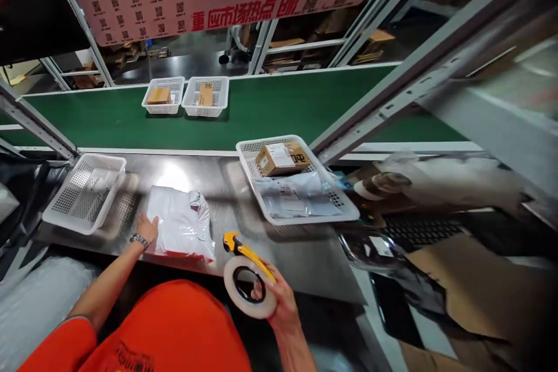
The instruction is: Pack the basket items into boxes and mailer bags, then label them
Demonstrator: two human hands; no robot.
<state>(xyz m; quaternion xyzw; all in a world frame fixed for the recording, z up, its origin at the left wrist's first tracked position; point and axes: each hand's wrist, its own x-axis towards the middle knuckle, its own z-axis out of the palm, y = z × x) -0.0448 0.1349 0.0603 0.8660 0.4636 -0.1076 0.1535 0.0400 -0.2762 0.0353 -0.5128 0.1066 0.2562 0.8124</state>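
Observation:
A white plastic mailer bag (176, 224) lies on the metal bench, its upper right corner crumpled and a red strip along its near edge. At its left side is my left hand (147, 229), fingers extended against the bag, a metal watch on the wrist. My right hand (279, 299) is closed around a tape dispenser (250, 256) with a yellow handle, carrying a roll of clear tape (232, 296). The dispenser is held just off the bench's near edge, right of the bag.
A white basket (82, 221) stands at the left. Another basket (265, 212) at the right holds a cardboard box (274, 163) and a wrapped packet (290, 195). Behind runs a green conveyor (283, 107) with two baskets. A phone (394, 308) and keyboard (414, 229) lie far right.

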